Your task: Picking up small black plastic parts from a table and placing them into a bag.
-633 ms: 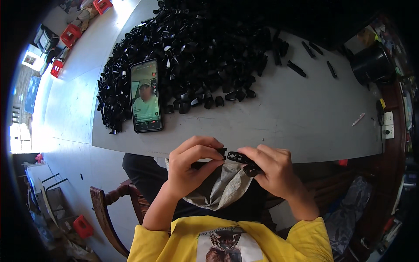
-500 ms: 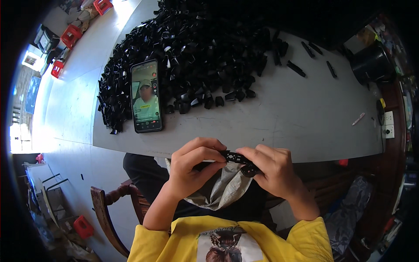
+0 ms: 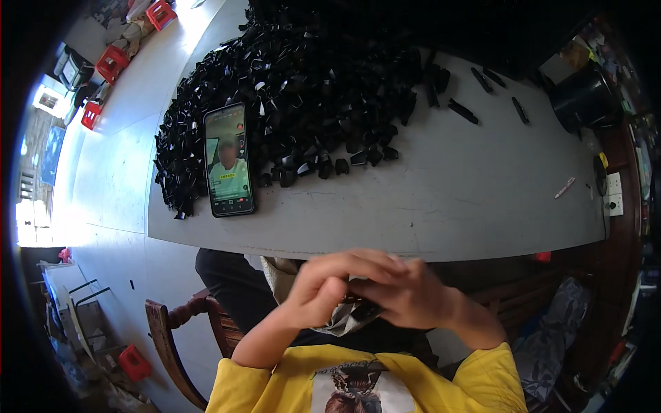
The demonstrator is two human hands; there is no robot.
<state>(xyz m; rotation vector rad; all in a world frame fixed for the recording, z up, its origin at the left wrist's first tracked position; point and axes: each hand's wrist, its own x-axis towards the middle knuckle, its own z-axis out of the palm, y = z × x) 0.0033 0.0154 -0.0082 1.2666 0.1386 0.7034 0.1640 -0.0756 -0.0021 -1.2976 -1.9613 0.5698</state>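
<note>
Hundreds of small black plastic parts [image 3: 303,89] are lying heaped across the far half of the surface [image 3: 447,199], and by my reading that heap is the bulk of the work not yet touched. I am bringing both hands together just below the near edge, over my lap. My left hand [image 3: 330,289] is curling its fingers [image 3: 358,265] over the right hand [image 3: 413,299], and between them I am seeing only a dark sliver of one black piece [image 3: 354,297]. Both hands are closing tightly around it, though I cannot tell how the piece is sitting inside the grip. A grey cloth bag [image 3: 344,316] is hanging under the hands; whether finished pieces are going into it I cannot tell. A few loose black strips [image 3: 463,110] are lying apart from the heap towards the right, so some sorting may be under way.

I am seeing a phone [image 3: 228,160] resting against the left of the heap, its screen lit. A black bucket [image 3: 585,100] is standing at the far right corner, and a pale pen [image 3: 564,187] is lying near the right edge. Red stools [image 3: 110,63] are standing on the pale floor to the left, and a wooden chair [image 3: 180,344] is sitting beside my left knee.
</note>
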